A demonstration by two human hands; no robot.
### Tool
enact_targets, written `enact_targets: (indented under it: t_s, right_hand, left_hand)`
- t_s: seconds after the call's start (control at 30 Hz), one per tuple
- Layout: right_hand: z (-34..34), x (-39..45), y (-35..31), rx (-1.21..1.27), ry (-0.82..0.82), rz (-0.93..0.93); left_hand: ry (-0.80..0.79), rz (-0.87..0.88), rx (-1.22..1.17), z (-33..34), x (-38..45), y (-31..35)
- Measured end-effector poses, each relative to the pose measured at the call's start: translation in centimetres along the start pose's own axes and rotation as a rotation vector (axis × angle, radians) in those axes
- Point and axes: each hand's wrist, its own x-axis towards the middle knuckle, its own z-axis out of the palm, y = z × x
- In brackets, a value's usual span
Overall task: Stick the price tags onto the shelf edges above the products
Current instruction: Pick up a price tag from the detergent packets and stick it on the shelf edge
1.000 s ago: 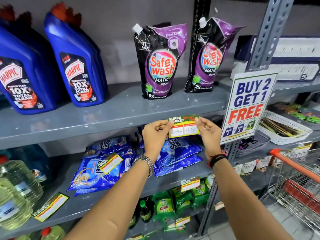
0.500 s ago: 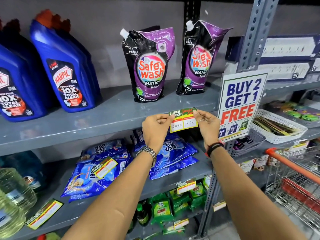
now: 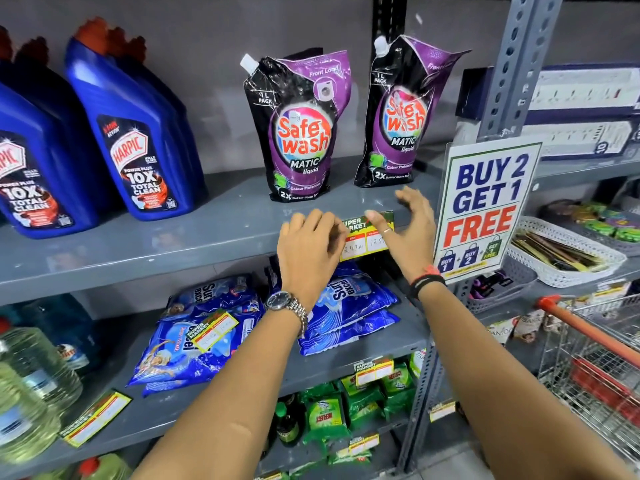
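A green, red and yellow price tag (image 3: 367, 233) lies flat against the front edge of the grey shelf (image 3: 180, 251), below the two purple Safe Wash pouches (image 3: 301, 133). My left hand (image 3: 308, 252) is curled over the tag's left end, its fingertips blurred against it. My right hand (image 3: 410, 233) has its fingers spread, and one finger lies across the tag's top right part.
Blue Harpic bottles (image 3: 138, 140) stand at the shelf's left. A "Buy 2 Get 1 Free" sign (image 3: 485, 206) hangs on the upright to the right. Blue detergent bags (image 3: 349, 306) lie below, with more tags (image 3: 374, 370) on lower edges. A shopping cart (image 3: 595, 362) is at the right.
Both hands carried the tag up from in front of the shelf onto its edge. My right hand let go of its pinch and spread its fingers.
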Motion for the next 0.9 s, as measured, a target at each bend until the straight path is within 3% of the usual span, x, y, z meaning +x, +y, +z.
enact_targets:
  t_s: [0.07,0.13,0.23,0.3,0.77,0.9]
  right_hand:
    - [0.0,0.8,0.3,-0.130,-0.143,-0.029]
    - [-0.2,1.6,0.6,-0.236,-0.221,-0.064]
    - [-0.7,2.2,1.0,-0.263,-0.241,-0.102]
    - [-0.9,2.5,1.1,-0.247,-0.242,-0.107]
    - [-2.3,3.7,0.4,-0.086,-0.258,0.074]
    - [-1.9,2.3,0.6,-0.118,-0.162,0.051]
  left_hand:
    - [-0.029,0.108,0.052,0.6,1.0,-0.4]
    - [-0.155,0.142,0.120,1.0,2.0,-0.5]
    - [-0.383,0.137,0.119,1.1,3.0,-0.8]
    - [-0.440,0.105,0.074,0.9,3.2,-1.1]
    - [-0.430,-0.013,-0.055,0.6,3.5,-0.8]
    - [-0.246,-0.079,-0.229,-0.5,1.4,-1.4]
